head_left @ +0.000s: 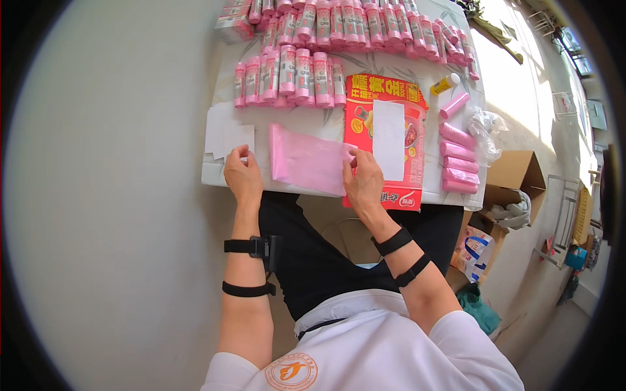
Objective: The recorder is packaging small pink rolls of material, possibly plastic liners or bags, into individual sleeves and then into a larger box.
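At the table's left front, my left hand (pixel 243 174) has its fingers curled together at the lower edge of a white paper slip (pixel 240 137). That slip overlaps a small stack of white paper (pixel 218 124). Between my hands lies a pink plastic bag roll (pixel 278 153), partly unrolled, with its thin film (pixel 319 163) stretched to the right. My right hand (pixel 365 182) pinches the film's free end, next to a red printed cardboard sheet (pixel 360 133). On that cardboard lies a blank white paper strip (pixel 389 140).
Many pink rolls with printed wraps (pixel 303 72) are piled across the back of the table. Several bare pink rolls (pixel 460 163) line the right side, beside a yellow glue stick (pixel 445 84) and crumpled clear plastic (pixel 486 130). An open cardboard box (pixel 518 176) stands right of the table.
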Available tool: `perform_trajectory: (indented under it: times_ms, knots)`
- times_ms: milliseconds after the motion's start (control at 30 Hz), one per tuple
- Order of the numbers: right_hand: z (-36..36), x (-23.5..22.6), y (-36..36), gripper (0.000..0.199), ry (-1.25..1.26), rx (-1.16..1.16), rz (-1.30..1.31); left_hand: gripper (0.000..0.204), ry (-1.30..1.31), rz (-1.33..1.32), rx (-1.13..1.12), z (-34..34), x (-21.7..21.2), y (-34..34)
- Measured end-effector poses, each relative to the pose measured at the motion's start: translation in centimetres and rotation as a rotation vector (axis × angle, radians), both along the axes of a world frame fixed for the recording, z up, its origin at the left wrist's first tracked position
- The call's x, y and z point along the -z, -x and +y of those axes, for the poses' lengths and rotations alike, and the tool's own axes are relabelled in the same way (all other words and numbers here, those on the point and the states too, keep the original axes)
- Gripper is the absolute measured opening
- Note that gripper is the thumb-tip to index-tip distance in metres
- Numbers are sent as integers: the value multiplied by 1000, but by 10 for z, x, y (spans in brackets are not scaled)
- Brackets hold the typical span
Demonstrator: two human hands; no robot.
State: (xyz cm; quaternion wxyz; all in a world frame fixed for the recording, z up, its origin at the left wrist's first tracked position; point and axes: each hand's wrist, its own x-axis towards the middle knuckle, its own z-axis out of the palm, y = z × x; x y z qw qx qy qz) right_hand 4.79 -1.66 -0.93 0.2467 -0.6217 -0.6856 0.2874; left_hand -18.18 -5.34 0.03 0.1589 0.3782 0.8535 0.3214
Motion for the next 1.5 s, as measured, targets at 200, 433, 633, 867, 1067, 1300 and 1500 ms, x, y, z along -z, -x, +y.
perform_trajectory:
  times_ms: [200,433,633,867,1067,1300,1500]
  knots:
    - [16,6,40,18,-188,-73,-348,31,116,72,85,9,10,-7]
    - [28,18,35,12,-143,-148,-514,41,330,-125,94,36,15,-8]
    - [32,13,33,11,-313,-155,-408,45,378,-114,128,44,21,-5]
    - [33,16,21,16,-305,-287,-396,38,66,-680,182,13,-5,2]
    - [35,-75,-5,15,-638,56,-151,32,-181,-1088,67,-35,-72,-20]
    - [-103,-121,-67,38,1153,24,1022,31,-303,-1560,-201,-102,-105,-133]
    - [-125,-122,-111,31,924,146,1118,31,-114,-1433,-61,-140,-120,-188]
